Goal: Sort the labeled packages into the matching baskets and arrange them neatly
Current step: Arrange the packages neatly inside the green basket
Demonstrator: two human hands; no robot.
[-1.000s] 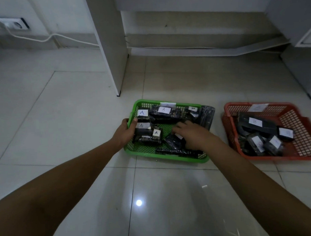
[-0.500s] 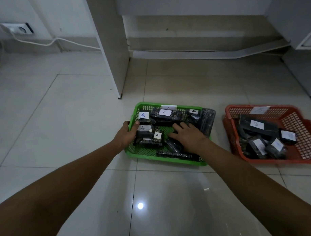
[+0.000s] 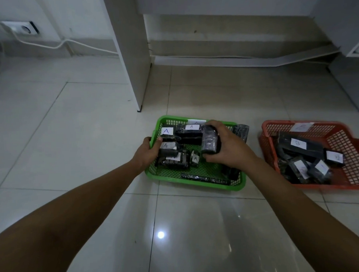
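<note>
Black wrapped package [image 3: 209,142] is up off the mesh now, clamped in my right hand [image 3: 226,152] over the middle of the green basket [image 3: 196,183]; half a second ago that hand lay flat among the packs near the front edge. My right fingers [image 3: 213,156] are curled round it, thumb below. I read that as tidying, not sorting: I mean to set it in line with the others. My left hand [image 3: 147,154] still grips the basket's left rim, fingers closed over the edge. Paper labels in the green basket read "A" [image 3: 166,131], and a slip on its far rim is too blurred to read. The red basket [image 3: 339,186] sits on the floor to the right, one pack marked "B" [image 3: 298,143]; its rim slip looks like "B" too.
</note>
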